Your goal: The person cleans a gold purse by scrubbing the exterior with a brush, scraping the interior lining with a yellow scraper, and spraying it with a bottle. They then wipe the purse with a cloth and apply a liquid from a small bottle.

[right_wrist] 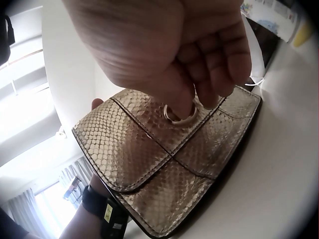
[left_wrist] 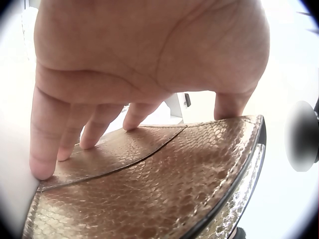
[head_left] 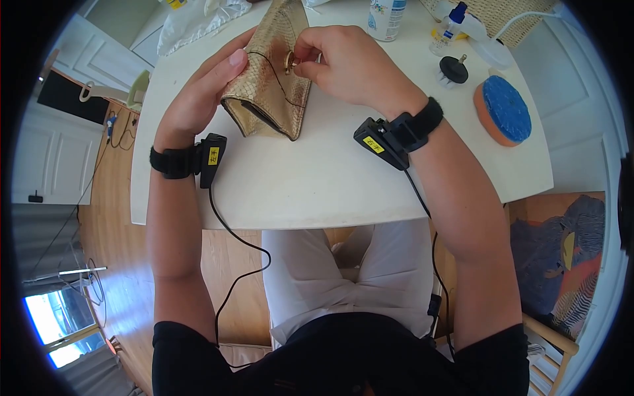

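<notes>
Golden bag (head_left: 261, 86) gripped on a white table (head_left: 297, 191) by the left hand (head_left: 214, 76), fingers spread.
Its metal ring (head_left: 288, 63) is pinched by the right hand (head_left: 343, 63), fingers curled; scaly panels are dark-edged.

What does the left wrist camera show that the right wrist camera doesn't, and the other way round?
Only the left wrist view shows the open palm side of the left hand.

Only the right wrist view shows the right hand, its fingers at the ring clasp, plus a bright window and curtains.

Both show the gold bag and some part of the left hand.
</notes>
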